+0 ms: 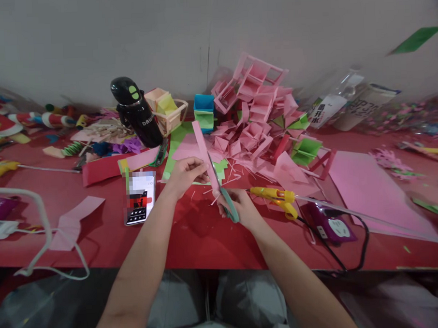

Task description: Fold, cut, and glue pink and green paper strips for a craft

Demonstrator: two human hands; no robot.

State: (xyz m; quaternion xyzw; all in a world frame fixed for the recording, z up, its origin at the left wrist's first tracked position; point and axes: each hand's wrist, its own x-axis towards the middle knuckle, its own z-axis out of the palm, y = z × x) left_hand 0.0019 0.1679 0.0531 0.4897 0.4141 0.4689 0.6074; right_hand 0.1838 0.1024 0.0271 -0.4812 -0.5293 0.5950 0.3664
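My left hand (188, 175) is closed on a long strip of pink paper (200, 141), pinched between thumb and fingers and tilted upward away from me. Through the handles of green-handled scissors (230, 205) go the fingers of my right hand (240, 207), closed round them. The scissor blades run along the right edge of the strip; whether they are touching all along it I cannot tell. Thin pink offcuts lie on the red table below. Behind the hands rests a green sheet (177, 132) with pink paper on it.
A pile of pink folded-paper pieces (256, 104) rises at the back. To the right lie a yellow glue gun (274, 194), a purple power socket (332, 224) and a pink sheet (376, 186). On the left are a phone (139, 199), a black bottle (139, 114) and a white cable (43, 220).
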